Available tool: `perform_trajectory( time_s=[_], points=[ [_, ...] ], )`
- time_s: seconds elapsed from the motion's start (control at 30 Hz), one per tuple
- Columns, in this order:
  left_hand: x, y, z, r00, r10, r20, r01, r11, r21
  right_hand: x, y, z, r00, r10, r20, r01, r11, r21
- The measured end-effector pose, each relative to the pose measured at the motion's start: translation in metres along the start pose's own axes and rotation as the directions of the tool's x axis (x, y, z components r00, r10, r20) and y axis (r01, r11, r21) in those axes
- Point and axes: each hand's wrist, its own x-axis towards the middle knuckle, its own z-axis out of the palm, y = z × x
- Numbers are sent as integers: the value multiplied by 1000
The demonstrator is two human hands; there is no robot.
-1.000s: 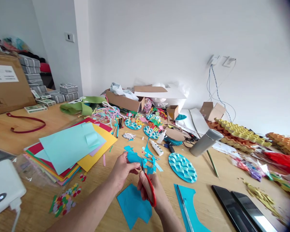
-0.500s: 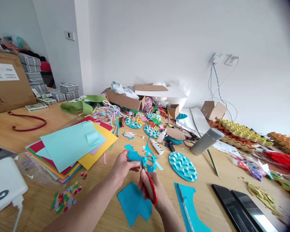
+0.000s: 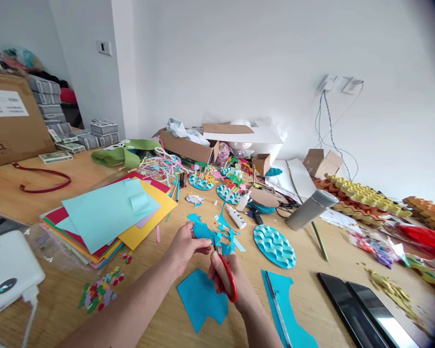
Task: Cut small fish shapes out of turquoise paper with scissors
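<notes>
Between the thumb and fingers of my left hand [image 3: 186,248] is a small piece of blue paper [image 3: 202,230]. My right hand [image 3: 229,279] grips red-handled scissors [image 3: 232,285], whose blades meet the right edge of that piece. Blue paper scraps [image 3: 227,245] lie on the table just beyond the blades. Below my hands rests a larger cut sheet of blue paper [image 3: 199,299]. To the right, a pen [image 3: 278,309] lies on another blue sheet with a curved cutout [image 3: 293,321]. A blue oval with pale wavy strips [image 3: 274,246] lies beyond it.
Stacked coloured paper [image 3: 105,217] lies at left, near paper dots [image 3: 100,290] and a white power bank [image 3: 7,275]. A glue bottle [image 3: 236,216], grey flask [image 3: 311,209] and two phones [image 3: 342,309] are to the right. Cardboard boxes [image 3: 186,146] line the wall.
The view has shifted slightly. Both hands keep their hold on the blue paper and scissors, with little visible movement between them.
</notes>
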Motion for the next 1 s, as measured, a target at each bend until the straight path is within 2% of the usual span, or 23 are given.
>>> perform_trajectory(
  time_s=[0.37,0.6,1.0],
  points=[
    [0,5,0,1000,-20,-19,21,999,35,0,2,0,1000,7,6,-7,1000,5],
    [0,3,1,999,-17,-32,18,1000,21,0,0,1,999,20,-28,-19,1000,24],
    [1,3,1,998,-47,-40,47,999,22,2,4,-2,1000,-3,24,3,1000,5]
  ],
)
